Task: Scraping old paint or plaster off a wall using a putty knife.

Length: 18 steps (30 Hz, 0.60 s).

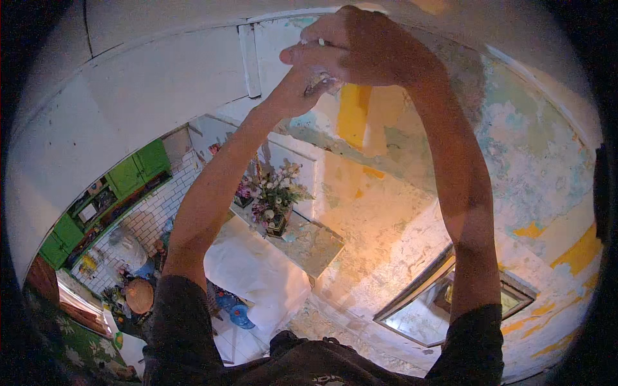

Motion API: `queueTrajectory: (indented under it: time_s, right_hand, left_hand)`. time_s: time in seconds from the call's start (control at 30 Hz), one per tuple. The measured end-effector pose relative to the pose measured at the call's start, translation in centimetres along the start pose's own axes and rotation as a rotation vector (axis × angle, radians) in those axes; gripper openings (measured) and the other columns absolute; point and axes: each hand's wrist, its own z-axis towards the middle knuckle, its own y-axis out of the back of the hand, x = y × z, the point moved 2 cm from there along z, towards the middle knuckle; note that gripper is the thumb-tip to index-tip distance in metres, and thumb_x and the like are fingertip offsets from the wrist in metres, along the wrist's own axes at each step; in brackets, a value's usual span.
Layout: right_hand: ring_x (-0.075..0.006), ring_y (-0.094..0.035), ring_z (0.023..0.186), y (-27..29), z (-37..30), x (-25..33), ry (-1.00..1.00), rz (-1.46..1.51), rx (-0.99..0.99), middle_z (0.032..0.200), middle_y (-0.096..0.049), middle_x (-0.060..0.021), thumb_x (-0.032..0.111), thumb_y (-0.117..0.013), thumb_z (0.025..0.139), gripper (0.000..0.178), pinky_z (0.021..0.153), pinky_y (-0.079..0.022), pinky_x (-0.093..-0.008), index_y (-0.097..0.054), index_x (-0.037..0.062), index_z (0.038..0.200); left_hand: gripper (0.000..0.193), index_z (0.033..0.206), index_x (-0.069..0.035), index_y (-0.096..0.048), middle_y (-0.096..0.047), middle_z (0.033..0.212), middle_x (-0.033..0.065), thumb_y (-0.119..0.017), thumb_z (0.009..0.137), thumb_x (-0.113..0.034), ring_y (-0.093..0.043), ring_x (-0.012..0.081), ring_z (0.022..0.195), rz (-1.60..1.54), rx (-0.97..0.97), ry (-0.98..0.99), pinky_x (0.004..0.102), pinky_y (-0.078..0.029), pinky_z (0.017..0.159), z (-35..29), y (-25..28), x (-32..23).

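Observation:
Both my arms are raised high, and my hands meet near the top of the head view. My left hand (297, 89) is closed around a small shiny, partly clear thing (327, 82), whose kind I cannot make out. Just above and against it, my right hand (376, 48) is closed with its fingers bent over the left one. A tiny white bit (321, 42) shows between the fingers. What the right fingers hold, if anything, is hidden. Behind the hands is a patchy, peeling wall (393, 167) with yellow, white and turquoise paint.
A framed mirror (418, 309) hangs on the wall by my right arm. Flower arrangements (277, 199) stand on a ledge (315, 248) below my hands. Green cabinets (135, 170), white brick tiling (151, 215) and a round brown thing (139, 296) are at left.

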Motion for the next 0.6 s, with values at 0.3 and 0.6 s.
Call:
queueTrajectory:
  time_s: [0.3, 0.6]
  right_hand:
    - [-0.0259, -0.066, 0.067, -0.8, -0.2, -1.1, 0.107, -0.115, -0.093, 0.076, -0.064, -0.0064, 0.028, -0.053, 0.084, 0.029, 0.055, -0.055, -0.0402, -0.06, 0.0312, 0.111]
    - [-0.0269, -0.066, 0.066, -0.3, 0.5, -0.5, 0.201, -0.226, -0.097, 0.071, -0.063, -0.0066, 0.025, -0.054, 0.082, 0.026, 0.056, -0.054, -0.0396, -0.061, 0.0263, 0.107]
  left_hand:
    - [0.029, 0.116, -0.002, -0.05, -0.06, 0.107, 0.0143, -0.057, 0.089, -0.01, -0.058, 0.0288, 0.095, -0.108, -0.046, -0.128, 0.0394, -0.046, 0.083, 0.1, -0.5, -0.8]
    - [0.029, 0.114, 0.0, -0.051, -0.061, 0.101, 0.0175, -0.058, 0.086, -0.006, -0.059, 0.0323, 0.092, -0.02, -0.094, -0.003, 0.0393, -0.046, 0.081, 0.1, -0.4, -0.2]
